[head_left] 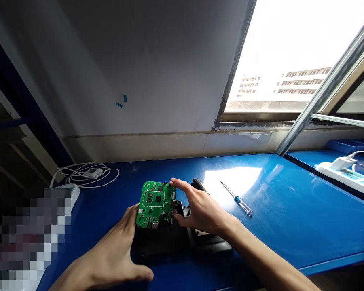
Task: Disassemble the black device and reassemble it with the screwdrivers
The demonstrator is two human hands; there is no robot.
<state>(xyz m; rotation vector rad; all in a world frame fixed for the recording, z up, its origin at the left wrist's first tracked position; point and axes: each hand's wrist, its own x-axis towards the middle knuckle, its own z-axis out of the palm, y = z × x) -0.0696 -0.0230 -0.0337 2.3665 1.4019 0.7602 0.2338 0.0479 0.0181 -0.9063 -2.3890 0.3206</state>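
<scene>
A green circuit board (153,202) with chips and metal ports stands tilted above a black plastic housing (164,242) on the blue table. My right hand (200,206) grips the board's right edge, index finger at its upper corner and thumb lower down by the ports. My left hand (118,246) is open at the left side, its fingers reaching the left edge of the board and housing, partly hidden there. Its thumb points away, apart from the housing. Beneath my right hand, more black parts (214,242) lie partly covered.
A screwdriver (238,200) with a clear blue handle lies to the right on the blue table (291,218). White cables with an adapter (94,173) are coiled at the back left. A power strip (352,173) sits far right, past a metal post (309,109).
</scene>
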